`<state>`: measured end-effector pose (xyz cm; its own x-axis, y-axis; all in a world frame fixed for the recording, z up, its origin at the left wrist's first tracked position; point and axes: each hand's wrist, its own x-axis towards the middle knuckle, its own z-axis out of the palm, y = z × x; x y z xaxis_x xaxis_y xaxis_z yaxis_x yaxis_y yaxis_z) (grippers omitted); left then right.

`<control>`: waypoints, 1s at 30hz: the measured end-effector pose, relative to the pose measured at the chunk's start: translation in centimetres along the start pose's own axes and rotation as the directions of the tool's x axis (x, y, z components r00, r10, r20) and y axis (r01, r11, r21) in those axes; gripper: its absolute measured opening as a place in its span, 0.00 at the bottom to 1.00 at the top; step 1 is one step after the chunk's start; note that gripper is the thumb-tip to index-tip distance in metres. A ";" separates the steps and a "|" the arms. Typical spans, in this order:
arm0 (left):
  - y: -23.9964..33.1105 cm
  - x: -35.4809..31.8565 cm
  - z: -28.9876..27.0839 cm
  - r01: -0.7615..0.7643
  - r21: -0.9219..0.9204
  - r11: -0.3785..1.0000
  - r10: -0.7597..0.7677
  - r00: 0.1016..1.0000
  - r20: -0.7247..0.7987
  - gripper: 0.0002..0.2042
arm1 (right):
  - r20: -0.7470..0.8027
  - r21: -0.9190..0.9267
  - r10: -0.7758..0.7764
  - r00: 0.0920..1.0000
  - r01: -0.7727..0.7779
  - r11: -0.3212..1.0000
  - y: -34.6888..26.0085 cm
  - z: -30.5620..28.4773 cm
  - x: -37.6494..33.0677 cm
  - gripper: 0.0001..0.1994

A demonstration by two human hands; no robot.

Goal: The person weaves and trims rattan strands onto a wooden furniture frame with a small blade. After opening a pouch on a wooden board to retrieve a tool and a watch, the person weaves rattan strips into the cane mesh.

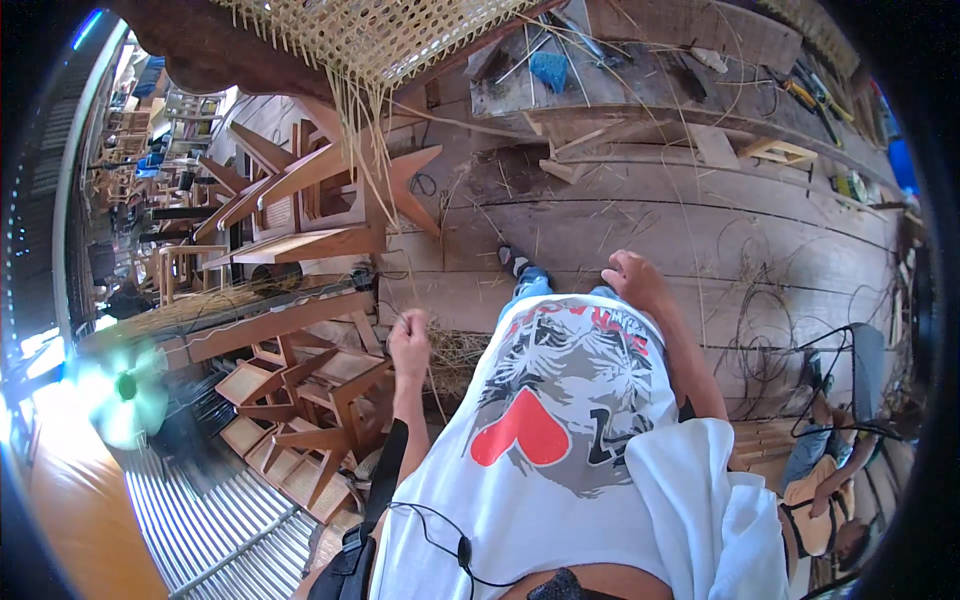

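Note:
My left hand (409,345) is closed in a pinch, left of my shirt. A thin pale cane strand (431,378) runs past its fingers and seems held in them. My right hand (637,280) hangs in front of my right side, fingers loosely curled and a little apart, nothing visible in it. Ahead, at the top, woven cane webbing (400,38) covers part of a dark brown wooden frame (225,62). Loose cane ends (368,125) dangle from its near corner, well beyond my left hand.
Wooden chair frames (290,200) are stacked at left, with more chairs (320,400) below them. A green fan (125,385) spins at far left. A workbench (640,90) with tools stands ahead right. Cane scraps litter the plank floor (620,220). Another person (820,490) is at lower right.

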<state>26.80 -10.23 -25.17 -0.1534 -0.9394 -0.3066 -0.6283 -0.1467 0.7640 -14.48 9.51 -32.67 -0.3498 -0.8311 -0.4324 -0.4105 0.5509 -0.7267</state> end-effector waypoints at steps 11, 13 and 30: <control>-20.9 -8.7 4.0 0.234 0.048 0.971 -0.238 0.932 0.272 0.16 | -0.016 -0.038 -0.018 1.000 0.017 0.999 2.5 -0.2 -0.8 0.21; -24.1 -9.8 4.1 0.269 0.019 0.963 -0.262 0.919 0.294 0.19 | -0.035 -0.027 0.018 0.999 -0.019 0.999 2.8 -0.3 -1.4 0.21; -20.4 -10.7 0.8 0.296 0.641 0.709 -0.424 0.904 0.052 0.29 | -0.101 -0.006 -0.028 0.995 0.028 1.000 5.2 0.9 -1.7 0.20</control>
<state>40.61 3.10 -37.94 0.0883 -0.7711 -0.6305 -0.9792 -0.1833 0.0870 -15.22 13.68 -36.18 -0.4214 -0.8342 -0.3558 -0.4250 0.5282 -0.7351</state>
